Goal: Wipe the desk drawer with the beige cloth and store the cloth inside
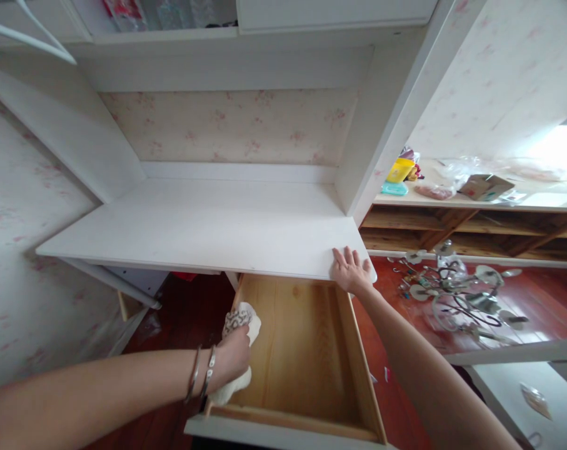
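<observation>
My left hand (234,351) is closed around a cream cloth (250,320) with a brown-patterned part, at the left side wall of a pulled-out wooden drawer (302,350). Some of the cloth bulges out below my fingers, near the drawer's front left corner. Two bracelets circle that wrist. My right hand (351,270) lies with fingers spread on the front right corner of the white desk (236,219), just above the drawer's back right end. Bare wood shows across the drawer bottom.
A chandelier (471,294) lies on the red wooden floor at right, with small parts beside it. Behind it, a low shelf unit (480,228) carries a yellow container (400,169), plastic bags and a cardboard box (484,187). White cabinets (334,14) hang over the desk.
</observation>
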{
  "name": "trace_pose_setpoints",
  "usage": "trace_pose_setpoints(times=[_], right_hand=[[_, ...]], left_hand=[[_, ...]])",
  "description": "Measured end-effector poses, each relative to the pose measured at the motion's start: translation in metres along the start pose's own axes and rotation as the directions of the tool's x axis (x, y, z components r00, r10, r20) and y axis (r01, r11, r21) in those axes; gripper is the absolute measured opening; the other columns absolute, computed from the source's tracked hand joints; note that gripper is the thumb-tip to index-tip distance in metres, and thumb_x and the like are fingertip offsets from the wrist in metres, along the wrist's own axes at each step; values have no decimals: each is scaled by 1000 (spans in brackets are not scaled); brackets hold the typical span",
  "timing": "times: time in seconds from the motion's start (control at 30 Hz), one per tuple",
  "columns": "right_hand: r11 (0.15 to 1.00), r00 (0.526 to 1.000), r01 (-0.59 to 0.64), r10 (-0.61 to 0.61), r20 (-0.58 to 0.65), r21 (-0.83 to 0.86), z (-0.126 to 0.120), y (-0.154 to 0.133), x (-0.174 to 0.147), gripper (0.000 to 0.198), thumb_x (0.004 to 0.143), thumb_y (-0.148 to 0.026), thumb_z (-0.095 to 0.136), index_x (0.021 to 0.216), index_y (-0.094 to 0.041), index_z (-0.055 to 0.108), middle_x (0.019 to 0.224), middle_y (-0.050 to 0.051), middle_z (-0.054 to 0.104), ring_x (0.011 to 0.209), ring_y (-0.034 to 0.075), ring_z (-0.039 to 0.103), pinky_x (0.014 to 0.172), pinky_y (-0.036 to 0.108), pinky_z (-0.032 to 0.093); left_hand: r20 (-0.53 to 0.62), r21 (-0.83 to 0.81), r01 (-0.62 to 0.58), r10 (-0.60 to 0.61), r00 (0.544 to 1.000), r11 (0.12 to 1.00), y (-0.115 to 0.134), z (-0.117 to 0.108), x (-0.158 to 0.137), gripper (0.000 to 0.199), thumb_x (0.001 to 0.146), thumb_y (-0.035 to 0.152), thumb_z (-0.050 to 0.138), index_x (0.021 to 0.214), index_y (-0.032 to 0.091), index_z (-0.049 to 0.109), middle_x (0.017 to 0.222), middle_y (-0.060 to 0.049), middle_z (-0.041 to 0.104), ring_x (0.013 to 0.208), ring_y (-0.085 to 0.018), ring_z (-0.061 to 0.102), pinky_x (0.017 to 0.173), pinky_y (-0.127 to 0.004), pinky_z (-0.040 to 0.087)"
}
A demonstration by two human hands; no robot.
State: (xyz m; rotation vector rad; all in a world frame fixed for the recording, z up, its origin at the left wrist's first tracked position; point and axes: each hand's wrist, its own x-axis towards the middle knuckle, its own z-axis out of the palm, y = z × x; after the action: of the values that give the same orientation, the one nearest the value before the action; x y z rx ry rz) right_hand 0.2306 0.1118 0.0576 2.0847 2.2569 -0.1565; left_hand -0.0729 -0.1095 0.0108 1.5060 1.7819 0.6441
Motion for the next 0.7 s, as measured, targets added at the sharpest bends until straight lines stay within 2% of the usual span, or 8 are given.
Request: trace_pose_setpoints(times=[0.07,0.17,0.23,0.33,0.43,0.57,0.63,0.7], right_hand=[[1000,1000,-4,4,-1,11,-1,0,-1,57,97,-37,15,154,-31,19,162,8,17,147,30,16,115,59,15],[1000,1000,-5,5,-3,9,-3,-1,-2,57,97,-37,16,154,-32,19,162,8,17,147,29,16,115,58,15],[1000,1000,-13,13,11,6,-6,-2,-2,57,97,-37,17,153,-32,19,162,7,17,147,29,16,115,58,15],[1000,999,-25,24,27,5,-8,-3,-3,57,97,-37,18,153,-33,19,162,7,18,147,29,16,115,58,15],[1000,999,-24,24,31,0,-8,-4,-2,57,97,-38,18,153,-33,18,162,6,17,148,29,15,115,58,15],[1000,999,-21,21,24,0,-7,-3,-2,56,97,-37,16,153,-33,19,163,6,16,147,29,16,115,58,16],[1000,1000,-20,20,17,0,-6,-3,-2,56,97,-37,16,153,-33,20,162,6,17,147,29,16,115,58,16],[1000,1000,-20,20,11,-4,-6,-3,-2,56,97,-38,16,153,-33,19,162,7,17,147,28,16,115,58,15]], left_hand=[[-62,-53,-44,41,997,998,14,-3,23,67,59,62,67,35,20,21,36,-2,23,68,-29,60,94,-58,38],[-25,-1,5,-5,1000,1000,29,-14,59,62,63,50,73,37,20,25,38,-2,31,83,-30,61,94,-55,38],[20,97,16,-18,1000,995,35,-21,77,53,64,34,76,38,20,31,41,-4,41,94,-31,59,96,-55,36],[140,348,-95,48,989,933,39,-23,88,35,62,13,72,40,19,46,54,-9,59,105,-32,55,100,-54,30],[253,583,-225,88,964,781,42,-20,82,20,65,3,65,52,18,63,72,-13,69,111,-34,53,100,-54,27],[302,764,-287,73,951,578,51,-13,57,22,74,-1,53,74,10,72,84,-22,71,105,-38,56,91,-55,32],[296,781,-268,44,954,564,58,-10,41,24,78,2,48,82,5,71,88,-27,69,98,-39,59,82,-52,37],[296,734,-232,7,955,638,66,-9,28,24,78,4,48,90,4,70,92,-28,68,92,-37,61,77,-48,40]])
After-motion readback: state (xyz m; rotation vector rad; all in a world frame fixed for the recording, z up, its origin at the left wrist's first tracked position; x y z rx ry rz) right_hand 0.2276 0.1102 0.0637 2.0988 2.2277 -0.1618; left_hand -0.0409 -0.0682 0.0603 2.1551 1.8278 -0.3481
